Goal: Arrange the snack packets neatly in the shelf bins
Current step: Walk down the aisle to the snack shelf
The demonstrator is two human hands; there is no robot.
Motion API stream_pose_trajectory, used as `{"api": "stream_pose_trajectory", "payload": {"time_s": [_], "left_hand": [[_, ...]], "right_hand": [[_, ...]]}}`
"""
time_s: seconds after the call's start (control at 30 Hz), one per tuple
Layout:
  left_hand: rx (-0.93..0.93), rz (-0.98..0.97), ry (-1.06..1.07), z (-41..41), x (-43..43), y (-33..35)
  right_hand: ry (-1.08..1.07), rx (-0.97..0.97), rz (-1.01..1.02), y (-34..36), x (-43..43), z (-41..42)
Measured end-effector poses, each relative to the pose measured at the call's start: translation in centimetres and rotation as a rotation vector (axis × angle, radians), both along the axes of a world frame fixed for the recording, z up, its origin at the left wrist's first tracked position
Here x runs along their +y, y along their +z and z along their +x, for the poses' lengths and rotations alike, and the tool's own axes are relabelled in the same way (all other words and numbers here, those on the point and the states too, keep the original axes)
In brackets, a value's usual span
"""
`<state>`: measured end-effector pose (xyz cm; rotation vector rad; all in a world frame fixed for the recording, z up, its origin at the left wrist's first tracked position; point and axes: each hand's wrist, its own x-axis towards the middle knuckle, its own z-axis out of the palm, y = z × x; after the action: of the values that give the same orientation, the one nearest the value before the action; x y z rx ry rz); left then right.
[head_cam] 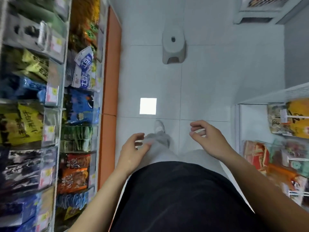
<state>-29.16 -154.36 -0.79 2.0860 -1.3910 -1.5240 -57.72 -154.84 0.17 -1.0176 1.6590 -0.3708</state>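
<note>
White tiled aisle floor [200,77], stool [173,46] ahead. Snack packets [80,106] fill the shelf bins [52,119] on the left; a blue-white packet [83,66] lies askew. Left hand [133,148] and right hand [207,138] are empty with fingers loosely curled, clear of the shelves. Probably between picks.
</note>
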Motion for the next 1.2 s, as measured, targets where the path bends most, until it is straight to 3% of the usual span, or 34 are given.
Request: {"api": "stream_pose_trajectory", "payload": {"time_s": [0.43, 0.67, 0.93, 1.2], "left_hand": [[0.078, -0.038, -0.146, -9.5, -33.3, 0.4], [0.008, 0.004, 0.001, -11.4, -44.1, 2.2], [0.004, -0.046, 0.287, -6.3, -53.4, 2.3], [0.062, -0.135, 0.421, 2.2, -66.6, 0.6]], "right_hand": [[-0.141, 0.097, 0.129, -0.7, -22.9, -8.4], [0.036, 0.075, 0.028, 0.2, -41.7, -11.5], [0.261, 0.044, -0.030, 1.1, -61.2, -5.5], [0.375, 0.137, -0.028, 1.8, -74.9, 3.4]]}}
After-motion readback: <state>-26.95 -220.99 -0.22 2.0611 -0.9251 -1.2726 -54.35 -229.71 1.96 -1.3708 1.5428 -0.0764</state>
